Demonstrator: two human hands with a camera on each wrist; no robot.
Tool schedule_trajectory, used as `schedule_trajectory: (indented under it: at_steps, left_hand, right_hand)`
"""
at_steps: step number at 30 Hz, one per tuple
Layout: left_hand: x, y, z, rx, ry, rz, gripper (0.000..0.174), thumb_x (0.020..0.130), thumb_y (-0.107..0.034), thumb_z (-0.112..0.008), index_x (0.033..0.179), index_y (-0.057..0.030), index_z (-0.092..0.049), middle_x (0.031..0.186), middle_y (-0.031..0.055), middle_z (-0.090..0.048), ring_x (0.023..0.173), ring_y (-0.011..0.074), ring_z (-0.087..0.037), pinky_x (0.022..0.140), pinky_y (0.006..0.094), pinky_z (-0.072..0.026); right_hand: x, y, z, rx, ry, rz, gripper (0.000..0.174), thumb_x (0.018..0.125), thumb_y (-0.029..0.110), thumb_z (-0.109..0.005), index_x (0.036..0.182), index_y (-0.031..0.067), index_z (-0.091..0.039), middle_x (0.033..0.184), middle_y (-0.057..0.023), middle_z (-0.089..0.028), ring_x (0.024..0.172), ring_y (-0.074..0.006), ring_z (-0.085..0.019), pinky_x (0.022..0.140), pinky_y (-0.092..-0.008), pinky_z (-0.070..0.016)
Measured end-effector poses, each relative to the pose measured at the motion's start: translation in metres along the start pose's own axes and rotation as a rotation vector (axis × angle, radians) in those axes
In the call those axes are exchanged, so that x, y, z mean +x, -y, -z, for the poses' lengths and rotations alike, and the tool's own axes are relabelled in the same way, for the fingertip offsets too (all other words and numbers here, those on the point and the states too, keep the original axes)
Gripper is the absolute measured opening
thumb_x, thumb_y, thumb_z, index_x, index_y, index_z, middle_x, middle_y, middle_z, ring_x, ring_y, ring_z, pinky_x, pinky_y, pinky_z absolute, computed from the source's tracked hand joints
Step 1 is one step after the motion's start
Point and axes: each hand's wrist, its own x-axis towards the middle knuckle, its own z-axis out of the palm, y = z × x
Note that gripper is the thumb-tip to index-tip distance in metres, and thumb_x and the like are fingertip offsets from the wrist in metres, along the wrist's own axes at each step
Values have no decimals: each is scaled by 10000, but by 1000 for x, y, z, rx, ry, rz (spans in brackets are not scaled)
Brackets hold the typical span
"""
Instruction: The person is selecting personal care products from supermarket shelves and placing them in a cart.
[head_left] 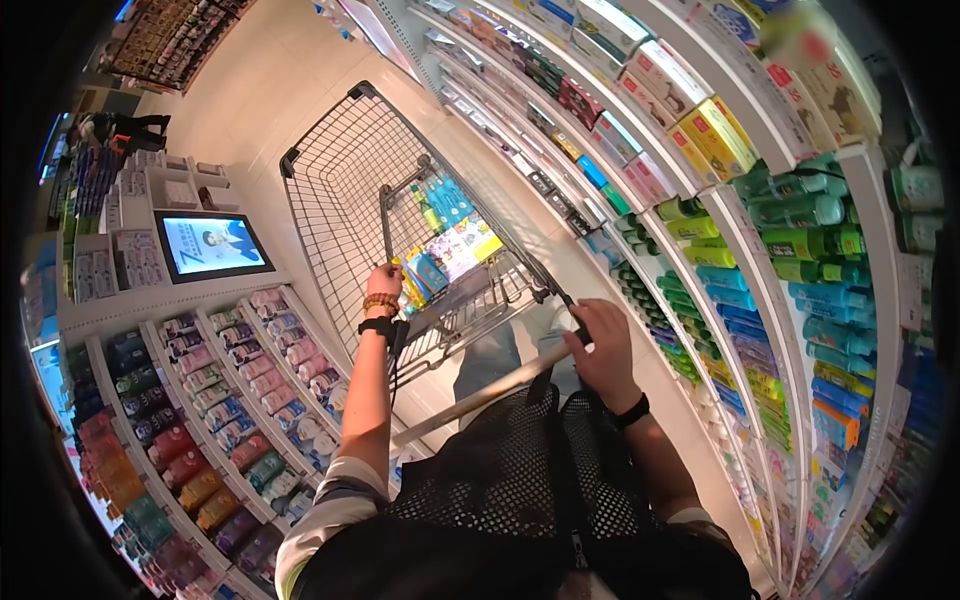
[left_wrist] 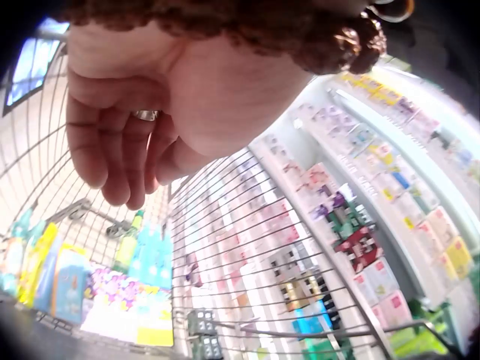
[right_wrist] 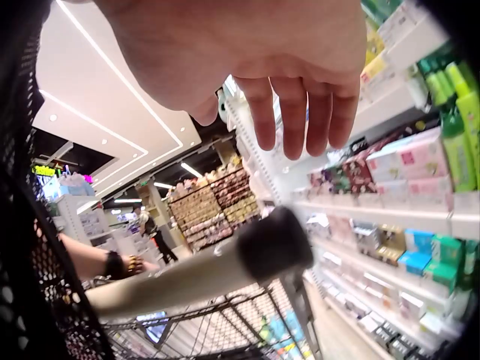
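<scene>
My left hand (head_left: 384, 281) hangs over the wire shopping cart (head_left: 322, 178), its fingers loosely bent with nothing between them in the left wrist view. Below it in the cart stand yellow and blue packs (head_left: 428, 274), and beside those a colourful printed box (head_left: 466, 250). Blue bottles (left_wrist: 152, 255) and a green bottle (left_wrist: 128, 244) are behind the box. At the right end of the cart's pale handle (head_left: 482, 393) is my right hand (head_left: 606, 345). In the right wrist view its fingers extend loosely above the handle's black end cap (right_wrist: 275, 244), not wrapped round it.
Shelves of bottles (head_left: 805, 210) and boxes (head_left: 715, 135) run close along the right. On the left is a shelf of packaged goods (head_left: 250, 385) with a lit screen (head_left: 212, 246). Tiled floor (head_left: 245, 110) extends ahead. A black mesh bag (head_left: 480, 470) hangs at my front.
</scene>
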Motion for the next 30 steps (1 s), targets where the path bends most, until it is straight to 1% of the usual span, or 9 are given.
schedule_trajectory:
  at_steps: [2,4,7,10,14,22,26,28,30]
  left_hand:
    - [54,10,-39,-417,141,223,184,951,-101,-608,1065,-4,-716,953,106,-753,768,205,-725,629,328,-591]
    - [107,19,-82,-619,119,323,222,930,-115,-632,1110,3,-688,992,143,-742,824,217,-724,642,323,-595]
    - [180,41,-138,-259,-61,277,459,877,-229,-738,1242,31,-640,1103,185,-729,898,301,-717,770,423,-585]
    - [229,59,-193,-420,-173,331,513,826,-291,-809,1176,51,-657,1080,200,-736,950,339,-714,830,425,-549]
    - [230,23,-169,-138,9,321,454,788,-271,-838,1105,20,-694,1010,178,-749,916,324,-719,816,426,-548]
    - [159,-15,-96,-505,44,-56,393,871,-106,-781,1197,57,-637,993,106,-715,862,177,-665,762,321,-518]
    - [11,-115,12,-669,247,-294,433,903,30,-676,1316,46,-547,1129,83,-667,998,153,-648,859,287,-521]
    - [-61,-162,49,-884,475,-360,618,884,114,-632,1461,41,-423,1236,68,-624,1117,156,-597,983,309,-467]
    - [-120,-209,62,-765,657,-450,626,871,107,-658,1453,34,-437,1224,64,-629,1102,145,-607,980,299,-470]
  right_hand:
    - [3,13,-32,-163,96,-9,329,883,297,-705,1132,84,-666,1066,-47,-678,1077,-239,-610,1034,-511,-413]
    - [-3,12,-61,-264,28,-36,173,814,232,-668,929,110,-709,886,-20,-681,886,-195,-637,1068,-556,-380]
    - [-7,4,-69,-256,75,-78,134,716,185,-600,752,115,-708,758,-13,-675,756,-197,-641,1135,-570,-308]
    - [-21,-3,-81,-283,11,-63,156,734,249,-561,686,147,-669,688,4,-646,652,-189,-570,1141,-520,-319]
    - [-19,-1,-83,-320,53,-107,144,733,255,-562,631,158,-594,641,14,-577,626,-179,-537,1086,-477,-358]
    - [-1,2,-80,-316,20,-58,116,692,211,-584,594,154,-556,614,5,-520,598,-194,-494,1067,-463,-381]
    - [10,5,-77,-172,-103,-29,116,724,226,-690,807,147,-704,667,22,-592,669,-170,-580,1015,-477,-454]
    - [11,6,-59,43,-2,-58,375,811,295,-719,1146,127,-714,823,-25,-662,708,-203,-608,1011,-456,-455]
    - [21,5,-37,323,-186,-67,552,863,280,-742,1367,106,-600,981,-76,-659,711,-221,-604,919,-397,-489]
